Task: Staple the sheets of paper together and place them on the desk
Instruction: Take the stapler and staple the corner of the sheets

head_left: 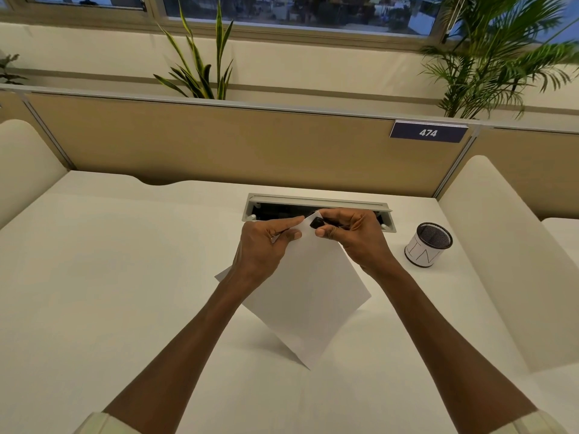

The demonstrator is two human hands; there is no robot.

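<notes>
Fingers [286, 232] of the left hand [261, 245] pinched the upper left edge of the sheets of paper [308, 296], thumb on top and forefinger stretched along the edge. Those of the right hand [354, 234] were closed around a small black stapler [316, 222], whose nose sat on the top corner of the sheets. Held that way, the paper hung tilted like a diamond above the surface [125, 277], its lowest corner pointing toward the person and casting a shadow below; how many sheets made up the stack could not be told.

Just behind the two hands lay one open cable tray [316, 202] sunk into the surface, its grey rim showing on either side of them. To the right, apart from the right hand, stood one mesh pen cup [428, 244] with a white label. Left of the hands and in front of the paper the pale surface lay bare and wide. Two rounded cream side panels bounded it, one on each side, and a tan partition [250, 145] closed the far edge, carrying one blue plate marked 474 [428, 132]. Two plants rose behind it.
</notes>
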